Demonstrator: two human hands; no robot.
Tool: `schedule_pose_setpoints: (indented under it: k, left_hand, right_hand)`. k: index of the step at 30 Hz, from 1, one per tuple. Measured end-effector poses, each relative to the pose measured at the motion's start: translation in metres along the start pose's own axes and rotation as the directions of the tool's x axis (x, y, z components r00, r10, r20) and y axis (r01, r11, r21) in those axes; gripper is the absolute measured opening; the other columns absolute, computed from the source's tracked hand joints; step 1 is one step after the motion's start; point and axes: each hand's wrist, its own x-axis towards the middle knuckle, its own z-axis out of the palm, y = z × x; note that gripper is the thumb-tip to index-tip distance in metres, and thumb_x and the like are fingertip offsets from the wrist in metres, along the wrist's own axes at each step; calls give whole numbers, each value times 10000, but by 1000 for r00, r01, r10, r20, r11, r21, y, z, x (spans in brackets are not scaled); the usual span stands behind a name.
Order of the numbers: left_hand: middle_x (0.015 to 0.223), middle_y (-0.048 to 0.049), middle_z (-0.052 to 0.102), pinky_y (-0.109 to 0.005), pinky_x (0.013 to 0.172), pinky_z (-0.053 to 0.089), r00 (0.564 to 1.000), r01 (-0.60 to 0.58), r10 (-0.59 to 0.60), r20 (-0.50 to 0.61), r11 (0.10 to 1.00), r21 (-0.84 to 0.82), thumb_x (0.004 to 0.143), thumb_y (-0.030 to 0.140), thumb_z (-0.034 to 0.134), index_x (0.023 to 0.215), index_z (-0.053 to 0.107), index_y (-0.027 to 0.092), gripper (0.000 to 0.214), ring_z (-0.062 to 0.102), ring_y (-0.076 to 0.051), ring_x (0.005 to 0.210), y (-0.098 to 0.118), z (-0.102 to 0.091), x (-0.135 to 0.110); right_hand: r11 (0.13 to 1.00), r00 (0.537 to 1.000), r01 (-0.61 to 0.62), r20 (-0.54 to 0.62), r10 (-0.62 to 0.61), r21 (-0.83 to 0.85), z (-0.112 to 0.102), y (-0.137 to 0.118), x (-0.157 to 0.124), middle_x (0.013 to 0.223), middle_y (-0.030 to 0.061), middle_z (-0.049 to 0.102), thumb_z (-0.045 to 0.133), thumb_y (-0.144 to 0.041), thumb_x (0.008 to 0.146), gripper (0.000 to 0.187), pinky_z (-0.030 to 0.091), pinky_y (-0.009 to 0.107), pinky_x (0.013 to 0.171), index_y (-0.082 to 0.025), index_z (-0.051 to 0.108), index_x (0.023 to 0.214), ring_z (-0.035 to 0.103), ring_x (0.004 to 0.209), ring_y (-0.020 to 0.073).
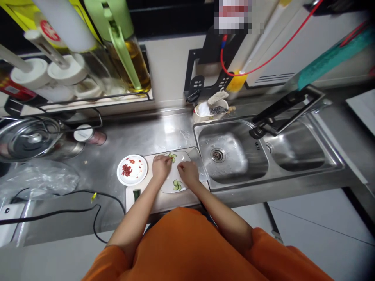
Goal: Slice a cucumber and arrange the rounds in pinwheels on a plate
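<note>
A square white plate (pixel 166 187) rests on a pale cutting board (pixel 154 207). Thin green cucumber slices (pixel 177 185) form a small pinwheel near its front, and more cucumber slices (pixel 173 157) lie near its back edge. My left hand (pixel 160 168) is closed, its fingertips pinched right at the back slices; whatever they hold is too small to name. Over the plate's right side, my right hand (pixel 189 171) has its fingers curled together, hiding what is between them. A round white plate (pixel 131 180) with chopped red pieces (pixel 126 170) sits to the left. A dark green cucumber piece (pixel 136 194) lies on the board.
A double steel sink (pixel 234 156) with a black faucet (pixel 272 113) adjoins the board on the right. Leftward are a lidded pot (pixel 32 136), a jar (pixel 89 135), a plastic bag (pixel 43 177) and black cables (pixel 73 210). Above, a rack holds an oil bottle (pixel 125 58).
</note>
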Motion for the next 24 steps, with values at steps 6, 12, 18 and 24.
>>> schedule_pose_setpoints:
  k: [6, 12, 18, 24]
  left_hand:
    - [814, -76, 679, -341, 833, 408, 1000, -8, 8, 26, 1000, 19, 803, 272, 528, 817, 733, 200, 217, 563, -209, 851, -2, 3, 1]
    - [809, -76, 676, -354, 842, 404, 999, -10, 9, 39, 1000, 21, 804, 267, 518, 833, 731, 202, 224, 564, -211, 848, -3, 4, 2]
    - [838, -79, 679, -344, 850, 405, 999, 0, 0, 34, 1000, -9, 811, 271, 518, 855, 727, 193, 227, 562, -206, 868, -4, 3, -1]
    - [853, -78, 684, -346, 852, 408, 999, -3, 4, 44, 1000, -28, 811, 262, 519, 872, 727, 195, 227, 565, -205, 880, -5, 3, -1]
  right_hand:
    - [998, 998, 54, -20, -55, -37, 3, -5, 6, 971, 64, 645, 447, -259, 893, 306, 283, 308, 847, -215, 650, 1118, 463, 956, 216]
    - [988, 995, 92, 56, -86, -122, 1, -14, 11, 1024, 92, 622, 382, -276, 929, 388, 285, 345, 846, -252, 547, 1280, 435, 1007, 241]
    - [988, 995, 81, 64, -73, -132, 5, -15, 12, 1026, 93, 624, 382, -262, 926, 397, 296, 346, 819, -257, 531, 1295, 426, 1020, 254]
    - [990, 996, 65, 76, -56, -128, 6, -15, 13, 1019, 87, 628, 405, -250, 917, 392, 296, 340, 808, -251, 531, 1288, 432, 1022, 251]
